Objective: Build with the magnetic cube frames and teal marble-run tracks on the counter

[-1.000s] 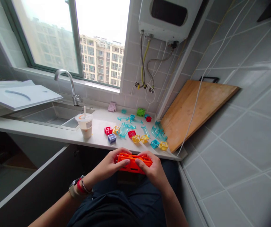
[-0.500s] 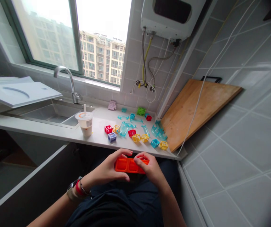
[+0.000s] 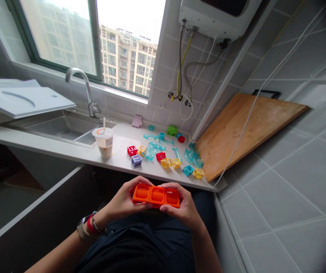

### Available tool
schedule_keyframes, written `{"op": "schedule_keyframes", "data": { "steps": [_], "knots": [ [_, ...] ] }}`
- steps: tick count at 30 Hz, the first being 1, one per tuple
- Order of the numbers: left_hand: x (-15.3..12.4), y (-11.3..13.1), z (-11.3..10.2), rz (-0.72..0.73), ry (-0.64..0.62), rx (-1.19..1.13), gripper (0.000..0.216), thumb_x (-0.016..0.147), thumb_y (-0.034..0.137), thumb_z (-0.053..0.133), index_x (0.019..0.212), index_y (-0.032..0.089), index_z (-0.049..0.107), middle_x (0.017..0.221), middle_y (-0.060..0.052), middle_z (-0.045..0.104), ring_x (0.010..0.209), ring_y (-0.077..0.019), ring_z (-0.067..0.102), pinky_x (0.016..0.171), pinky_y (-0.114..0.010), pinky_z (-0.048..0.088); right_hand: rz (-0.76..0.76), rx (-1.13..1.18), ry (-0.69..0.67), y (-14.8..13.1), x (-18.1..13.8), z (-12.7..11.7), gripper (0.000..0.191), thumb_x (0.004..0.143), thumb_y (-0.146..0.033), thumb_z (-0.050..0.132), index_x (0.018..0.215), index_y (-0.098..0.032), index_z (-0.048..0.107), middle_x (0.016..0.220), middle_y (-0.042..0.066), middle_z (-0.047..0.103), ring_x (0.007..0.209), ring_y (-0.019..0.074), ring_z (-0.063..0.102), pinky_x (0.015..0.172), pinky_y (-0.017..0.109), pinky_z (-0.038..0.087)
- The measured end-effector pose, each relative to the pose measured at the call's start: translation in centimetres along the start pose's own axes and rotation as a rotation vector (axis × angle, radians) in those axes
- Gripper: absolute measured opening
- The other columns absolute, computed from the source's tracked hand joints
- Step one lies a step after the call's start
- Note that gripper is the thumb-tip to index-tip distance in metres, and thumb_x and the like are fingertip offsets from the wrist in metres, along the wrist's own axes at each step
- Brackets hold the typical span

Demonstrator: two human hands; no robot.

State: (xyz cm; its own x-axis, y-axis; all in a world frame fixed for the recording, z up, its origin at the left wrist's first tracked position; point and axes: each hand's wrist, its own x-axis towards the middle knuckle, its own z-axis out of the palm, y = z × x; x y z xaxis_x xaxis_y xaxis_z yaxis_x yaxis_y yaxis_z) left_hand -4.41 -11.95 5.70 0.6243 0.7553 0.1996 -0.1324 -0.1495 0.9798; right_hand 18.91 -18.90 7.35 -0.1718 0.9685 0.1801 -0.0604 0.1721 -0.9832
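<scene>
Both hands hold an orange plastic block (image 3: 156,195) with three square cells facing up, just below the counter's front edge. My left hand (image 3: 123,201) wraps its left end, fingers curled round it. My right hand (image 3: 183,208) grips its right end from below and behind. On the white counter (image 3: 117,161) beyond lie several small coloured cube frames (image 3: 165,163) and clear teal track pieces (image 3: 151,151).
A drink cup with a straw (image 3: 104,142) stands on the counter left of the pieces. A steel sink (image 3: 52,131) and tap (image 3: 87,94) lie further left. A wooden cutting board (image 3: 245,132) leans against the tiled wall at right, with a white cable across it.
The orange block has been turned in my hands so its open cells face up. Both hands shifted their grip to its ends. The view tilted slightly down.
</scene>
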Motion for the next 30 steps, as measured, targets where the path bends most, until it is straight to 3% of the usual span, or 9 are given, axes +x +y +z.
{"op": "schedule_keyframes", "data": {
  "steps": [9,11,14,16,20,24,26,30],
  "knots": [
    [0.5,0.0,0.7,0.011,-0.039,0.039,0.053,0.078,0.033,0.087,0.118,0.021,0.055,0.108,-0.006,0.069,0.095,-0.0213,0.07,0.082,-0.031,0.058,-0.01,-0.106,0.152,0.0,-0.7,-0.6,0.053,0.071,-0.037,0.093,0.117,-0.024,0.072,0.114,0.009,0.078,0.103,0.0294,0.076,0.09,0.038,0.062],
    [0.3,-0.3,1.0,0.077,-0.042,0.118,0.06,0.081,0.035,0.085,0.129,0.024,0.051,0.122,-0.01,0.066,0.106,-0.0249,0.07,0.09,-0.036,0.059,-0.004,-0.127,0.172,0.6,-0.8,-0.8,0.053,0.071,-0.04,0.092,0.118,-0.023,0.073,0.112,0.009,0.078,0.102,0.03,0.075,0.09,0.038,0.061],
    [0.1,-0.7,1.2,0.256,-0.039,0.337,0.077,0.078,0.036,0.088,0.142,0.03,0.044,0.15,-0.016,0.049,0.129,-0.0317,0.06,0.107,-0.045,0.052,0.024,-0.086,0.239,2.1,-0.7,-1.1,0.05,0.074,-0.046,0.089,0.115,-0.021,0.074,0.107,0.01,0.078,0.099,0.0295,0.075,0.088,0.038,0.06],
    [0.6,-0.2,1.0,0.368,-0.064,0.546,0.08,0.076,0.038,0.089,0.143,0.03,0.046,0.157,-0.017,0.042,0.136,-0.0334,0.055,0.11,-0.045,0.05,0.056,0.024,0.296,3.2,-0.5,-1.3,0.049,0.076,-0.048,0.087,0.114,-0.02,0.074,0.106,0.011,0.078,0.097,0.0283,0.074,0.086,0.036,0.059],
    [4.0,3.1,0.7,0.672,-0.276,1.119,0.062,0.084,0.039,0.082,0.137,0.024,0.055,0.139,-0.015,0.06,0.13,-0.0356,0.056,0.105,-0.049,0.05,0.113,0.331,0.354,4.8,-0.6,-1.7,0.051,0.074,-0.05,0.087,0.111,-0.019,0.073,0.101,0.009,0.078,0.086,0.0248,0.074,0.076,0.032,0.058],
    [8.3,6.2,1.6,1.028,-0.531,1.49,0.015,0.102,0.018,0.055,0.112,0.018,0.066,0.1,-0.007,0.071,0.095,-0.0229,0.066,0.086,-0.039,0.051,0.097,0.471,0.408,5.7,-1.2,-2.4,0.047,0.075,-0.049,0.087,0.108,-0.019,0.072,0.096,0.009,0.078,0.081,0.0229,0.074,0.075,0.032,0.059],
    [9.5,6.5,2.5,1.146,-0.565,1.523,0.014,0.103,0.017,0.053,0.106,0.018,0.067,0.088,-0.004,0.069,0.083,-0.0205,0.064,0.074,-0.036,0.048,0.084,0.5,0.433,6.3,-1.5,-2.8,0.047,0.075,-0.048,0.088,0.109,-0.019,0.072,0.097,0.009,0.078,0.082,0.0236,0.075,0.077,0.034,0.06],
    [10.2,6.2,3.9,1.252,-0.512,1.548,0.008,0.1,0.018,0.06,0.103,0.018,0.068,0.082,-0.004,0.068,0.08,-0.0202,0.064,0.073,-0.037,0.045,0.09,0.526,0.423,7.2,-2.0,-3.7,0.047,0.075,-0.049,0.086,0.111,-0.022,0.071,0.096,0.009,0.079,0.079,0.0253,0.075,0.078,0.041,0.063]
  ]
}}
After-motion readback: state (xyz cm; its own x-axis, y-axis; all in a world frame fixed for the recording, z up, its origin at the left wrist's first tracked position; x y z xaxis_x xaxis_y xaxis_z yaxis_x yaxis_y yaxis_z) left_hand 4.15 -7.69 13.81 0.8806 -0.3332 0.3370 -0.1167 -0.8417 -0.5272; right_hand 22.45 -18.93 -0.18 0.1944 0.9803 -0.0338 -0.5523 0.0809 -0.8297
